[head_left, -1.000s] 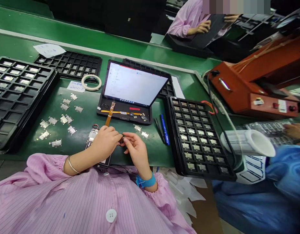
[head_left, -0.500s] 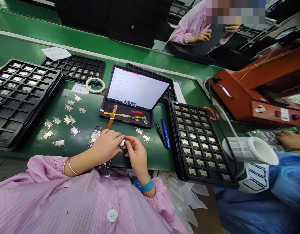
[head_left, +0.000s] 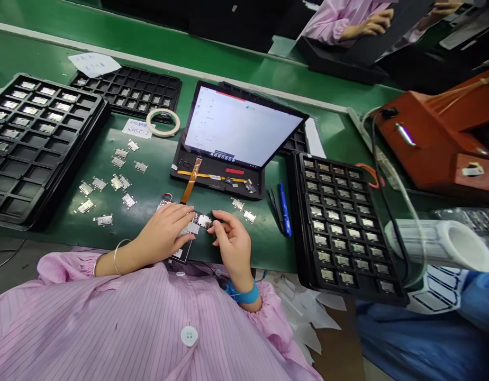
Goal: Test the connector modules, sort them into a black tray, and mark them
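My left hand lies palm down on a small black test board at the near edge of the green mat, its fingers pressing there. Just right of it my right hand pinches a small silver module at the board's top end. An orange flex cable runs from the board up to the tablet, whose screen is lit. Two loose silver modules lie just beyond my right hand.
Several loose modules lie scattered left of my hands. Black part trays stand at the left, back left and right. A tape ring, blue pen, label roll and orange machine are nearby. Another person's hands work across the belt.
My hands came down from holding the module in the air to the black board, and the module now rests at the board's top end. The camera view shifted.
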Motion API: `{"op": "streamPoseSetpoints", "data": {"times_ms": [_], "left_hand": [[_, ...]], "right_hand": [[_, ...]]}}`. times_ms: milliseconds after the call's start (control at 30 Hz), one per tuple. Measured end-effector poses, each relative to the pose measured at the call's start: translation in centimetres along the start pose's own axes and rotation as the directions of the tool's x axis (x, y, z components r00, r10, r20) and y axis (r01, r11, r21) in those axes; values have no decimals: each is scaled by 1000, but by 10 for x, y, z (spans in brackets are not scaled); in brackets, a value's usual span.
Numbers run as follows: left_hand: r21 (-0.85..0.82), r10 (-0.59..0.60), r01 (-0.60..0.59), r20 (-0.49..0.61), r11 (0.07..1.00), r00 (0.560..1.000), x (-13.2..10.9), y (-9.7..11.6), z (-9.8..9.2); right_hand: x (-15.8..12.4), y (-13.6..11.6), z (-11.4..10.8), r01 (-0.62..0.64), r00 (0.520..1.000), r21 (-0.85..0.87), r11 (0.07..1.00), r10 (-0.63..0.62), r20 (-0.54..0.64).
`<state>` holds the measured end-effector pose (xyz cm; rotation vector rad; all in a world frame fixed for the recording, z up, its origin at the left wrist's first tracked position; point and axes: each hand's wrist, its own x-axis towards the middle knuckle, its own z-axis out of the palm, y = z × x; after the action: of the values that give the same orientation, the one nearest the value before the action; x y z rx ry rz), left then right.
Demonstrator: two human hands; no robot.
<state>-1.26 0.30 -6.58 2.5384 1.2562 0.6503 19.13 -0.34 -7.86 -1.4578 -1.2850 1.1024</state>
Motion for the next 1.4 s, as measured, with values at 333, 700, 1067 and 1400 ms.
{"op": "streamPoseSetpoints", "data": {"times_ms": [333, 700, 1067, 1400], "left_hand": [[-10, 2, -2, 17, 1000, 1000, 0, -2, 0], [73, 5, -5, 9, 997, 1000, 1, 7, -5], [-443, -233, 154, -130, 883, 964, -4, 15, -45], [-32, 126, -126, 4, 992, 992, -8, 2, -1]], "right_hand": [[-2, -2, 0, 40, 999, -20, 999, -40, 14], [-2, 0, -2, 54, 998, -23, 998, -54, 19], [-2, 0, -2, 58, 998, -10, 998, -57, 32], [0, 2, -3, 59, 997, -34, 998, -57, 57]]}}
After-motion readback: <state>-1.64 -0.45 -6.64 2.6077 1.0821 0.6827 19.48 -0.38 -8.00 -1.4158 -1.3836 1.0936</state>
